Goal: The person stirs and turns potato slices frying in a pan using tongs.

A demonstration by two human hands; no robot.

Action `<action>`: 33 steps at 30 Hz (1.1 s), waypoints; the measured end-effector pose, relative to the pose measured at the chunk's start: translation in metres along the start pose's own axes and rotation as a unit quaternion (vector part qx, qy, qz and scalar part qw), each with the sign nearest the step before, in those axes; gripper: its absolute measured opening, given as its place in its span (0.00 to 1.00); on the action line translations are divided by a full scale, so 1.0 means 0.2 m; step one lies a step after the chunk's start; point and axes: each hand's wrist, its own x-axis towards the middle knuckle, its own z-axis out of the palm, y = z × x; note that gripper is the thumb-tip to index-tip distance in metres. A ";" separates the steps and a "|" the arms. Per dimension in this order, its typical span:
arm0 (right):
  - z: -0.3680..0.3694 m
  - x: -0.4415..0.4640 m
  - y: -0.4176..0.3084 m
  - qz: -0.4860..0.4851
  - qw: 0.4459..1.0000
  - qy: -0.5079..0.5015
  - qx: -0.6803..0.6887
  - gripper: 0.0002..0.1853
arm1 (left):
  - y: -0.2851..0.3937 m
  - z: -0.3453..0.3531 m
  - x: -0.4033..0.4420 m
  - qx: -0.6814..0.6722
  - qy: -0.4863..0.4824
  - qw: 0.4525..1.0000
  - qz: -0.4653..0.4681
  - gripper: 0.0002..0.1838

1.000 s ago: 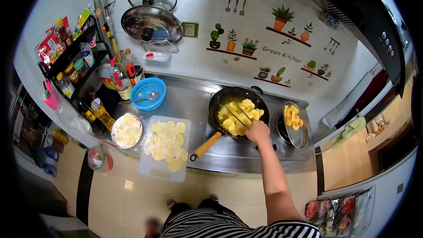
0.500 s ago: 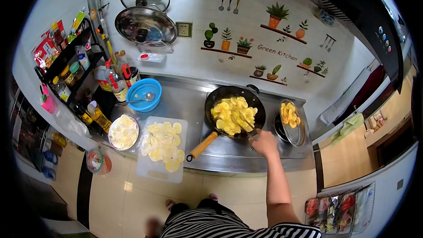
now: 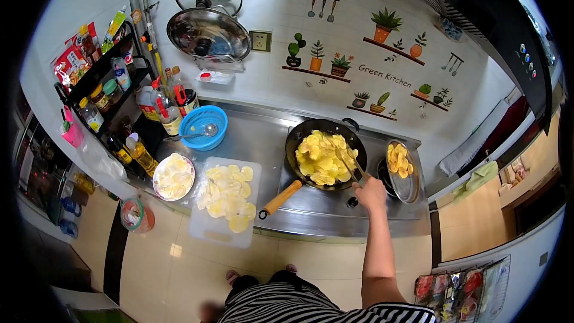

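My right hand [image 3: 371, 193] is closed round what look like two thin chopsticks [image 3: 359, 173], their far ends among the potato slices. Thin yellow potato slices [image 3: 323, 155] are heaped in a black wok [image 3: 291, 154] with a wooden handle [image 3: 283, 198]. Right of the wok, an oval metal dish [image 3: 409, 190] holds several browned slices [image 3: 399, 160]. At my left side, a smeared shape [image 3: 210, 311] at the bottom edge may be my left hand; its fingers cannot be made out.
Pale slices [image 3: 230, 194] lie on a white cutting board [image 3: 221, 236]; more fill a round plate [image 3: 192, 186]. A blue basket [image 3: 222, 124] with a metal ladle [image 3: 209, 130] stands behind them. Bottles [image 3: 142, 157] and a black rack [image 3: 89, 81] line the left.
My right hand has shifted slightly right and up with the chopsticks, and the slices in the wok are heaped differently. The whole view has moved a little rightward and down.
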 end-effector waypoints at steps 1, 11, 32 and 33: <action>-0.01 0.01 0.02 0.017 1.000 0.003 -0.003 0.24 | -0.02 0.01 -0.01 -0.041 0.009 0.999 0.002 0.10; 0.07 0.06 -0.04 0.028 0.998 -0.045 0.016 0.27 | -0.09 0.07 0.08 -0.086 0.041 0.973 0.212 0.11; 0.07 -0.12 -0.04 -0.057 0.997 -0.025 0.040 0.31 | -0.12 0.10 0.10 -0.077 0.078 0.970 0.216 0.13; 0.06 -0.15 -0.05 -0.068 0.996 -0.035 0.036 0.30 | -0.11 0.10 0.10 -0.093 0.080 0.974 0.192 0.13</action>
